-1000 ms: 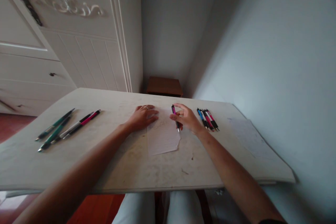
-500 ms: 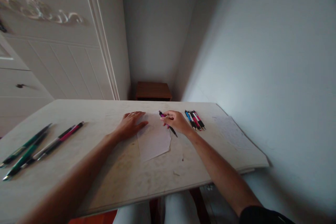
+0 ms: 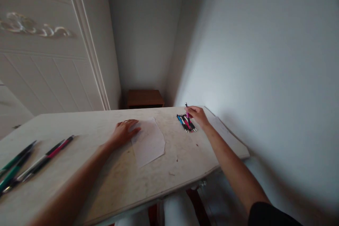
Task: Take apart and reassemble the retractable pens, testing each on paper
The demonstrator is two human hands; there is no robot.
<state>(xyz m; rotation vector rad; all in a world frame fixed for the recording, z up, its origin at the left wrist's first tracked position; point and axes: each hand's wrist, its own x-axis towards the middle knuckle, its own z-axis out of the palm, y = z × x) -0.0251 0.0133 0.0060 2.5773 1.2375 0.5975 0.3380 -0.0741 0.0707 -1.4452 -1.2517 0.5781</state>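
My right hand [image 3: 198, 115] pinches a purple and black pen [image 3: 188, 113], held upright over a row of pens [image 3: 182, 122] at the right of the table. Those pens lie side by side, with blue, white and pink barrels and black grips. My left hand [image 3: 124, 132] rests flat with its fingers out, on the left edge of a torn white sheet of paper [image 3: 150, 144]. A ring shows on one of its fingers. Faint marks are visible on the paper near that hand.
Several larger-looking pens, green [image 3: 16, 162] and white, black and pink [image 3: 57, 148], lie at the table's left. Another sheet [image 3: 225, 130] lies along the right edge by the wall. A brown wooden stand [image 3: 145, 98] is behind the table [image 3: 106, 183]. A white cabinet [image 3: 53, 77] rises at left.
My right hand has moved right, from above the paper to the row of pens, carrying the purple pen, which is now more upright. My left hand stays on the paper. The view has turned right.
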